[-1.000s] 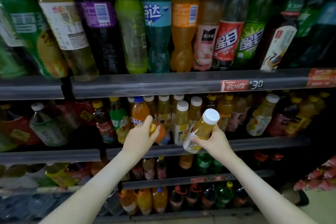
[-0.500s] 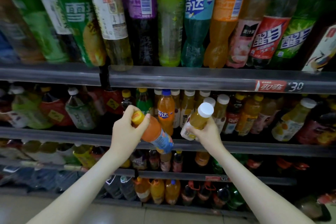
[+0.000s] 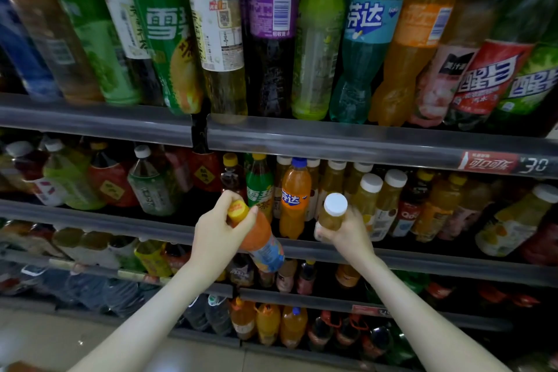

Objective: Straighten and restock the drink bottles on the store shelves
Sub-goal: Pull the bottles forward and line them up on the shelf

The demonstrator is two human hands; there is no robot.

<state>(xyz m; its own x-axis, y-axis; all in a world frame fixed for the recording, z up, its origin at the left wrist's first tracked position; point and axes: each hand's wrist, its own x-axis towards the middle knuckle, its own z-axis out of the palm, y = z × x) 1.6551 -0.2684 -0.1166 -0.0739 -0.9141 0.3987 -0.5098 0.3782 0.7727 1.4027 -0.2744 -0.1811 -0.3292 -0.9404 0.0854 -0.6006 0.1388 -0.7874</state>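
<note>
My left hand (image 3: 216,232) grips the neck of an orange drink bottle with a yellow cap (image 3: 259,238), tilted, its base out in front of the middle shelf's rail (image 3: 422,261). My right hand (image 3: 347,234) holds a yellow juice bottle with a white cap (image 3: 332,214) tilted toward me, at the front of the same shelf. Between the two held bottles stands an orange Fanta bottle with a blue cap (image 3: 294,199). Behind my right hand are rows of matching white-capped juice bottles (image 3: 383,205).
Large soda and tea bottles (image 3: 271,39) fill the top shelf above its rail (image 3: 362,139). More small bottles line the left of the middle shelf (image 3: 151,187) and the lower shelves (image 3: 268,323). A pale floor (image 3: 60,341) shows bottom left.
The left hand has pulled the yellow-capped orange bottle off the shelf and tilted it outward. The right hand has drawn its juice bottle left and lower. The view has panned left.
</note>
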